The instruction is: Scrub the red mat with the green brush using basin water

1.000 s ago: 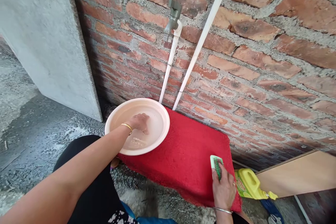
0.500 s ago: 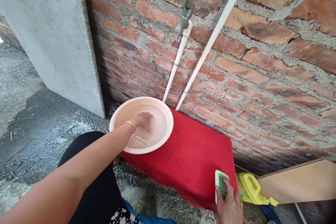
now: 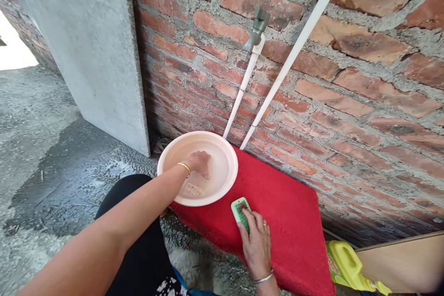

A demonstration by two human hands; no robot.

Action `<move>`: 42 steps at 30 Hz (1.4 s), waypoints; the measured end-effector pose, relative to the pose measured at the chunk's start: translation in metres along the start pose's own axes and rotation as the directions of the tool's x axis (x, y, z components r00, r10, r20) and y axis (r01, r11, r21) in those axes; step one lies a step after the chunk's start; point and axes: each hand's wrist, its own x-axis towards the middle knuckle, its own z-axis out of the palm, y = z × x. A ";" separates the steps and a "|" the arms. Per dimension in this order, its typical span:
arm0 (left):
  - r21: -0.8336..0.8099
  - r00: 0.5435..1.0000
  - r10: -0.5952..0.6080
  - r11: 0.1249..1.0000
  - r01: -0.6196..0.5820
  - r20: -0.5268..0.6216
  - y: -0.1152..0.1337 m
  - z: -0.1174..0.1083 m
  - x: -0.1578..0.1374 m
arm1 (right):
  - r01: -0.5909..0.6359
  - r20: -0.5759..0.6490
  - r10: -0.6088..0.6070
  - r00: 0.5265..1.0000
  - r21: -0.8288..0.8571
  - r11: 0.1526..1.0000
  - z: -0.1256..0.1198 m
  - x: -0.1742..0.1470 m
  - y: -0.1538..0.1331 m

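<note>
My left hand [image 3: 199, 163] dips into cloudy water inside a pale pink basin [image 3: 162, 152]. Its fingers look curled and partly under the surface; whatever they hold, if anything, is hidden. The basin rests on the left end of a red, low bench-like surface [image 3: 291, 222]. Over the middle of that red surface, my right hand [image 3: 257, 243] is closed around a green scrub brush [image 3: 239, 210]. The brush points toward the basin and is a short distance from its rim.
Behind the basin stands a brick wall [image 3: 333, 92] with a grey tap [image 3: 255, 30] and a long white pipe [image 3: 294, 51]. A grey slab [image 3: 97, 46] leans at left above wet floor. A yellow detergent bottle [image 3: 348, 261] stands right of the red surface, beside a wooden board [image 3: 405, 259].
My right hand has carried the brush leftward from the red surface's right end to its middle, nearer the basin. My left hand stays in the water. The view has shifted slightly left.
</note>
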 end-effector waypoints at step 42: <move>0.040 0.999 0.014 0.999 -0.015 0.036 0.007 -0.008 -0.008 | 0.083 0.025 -0.083 0.996 0.012 0.996 0.022 0.033 -0.021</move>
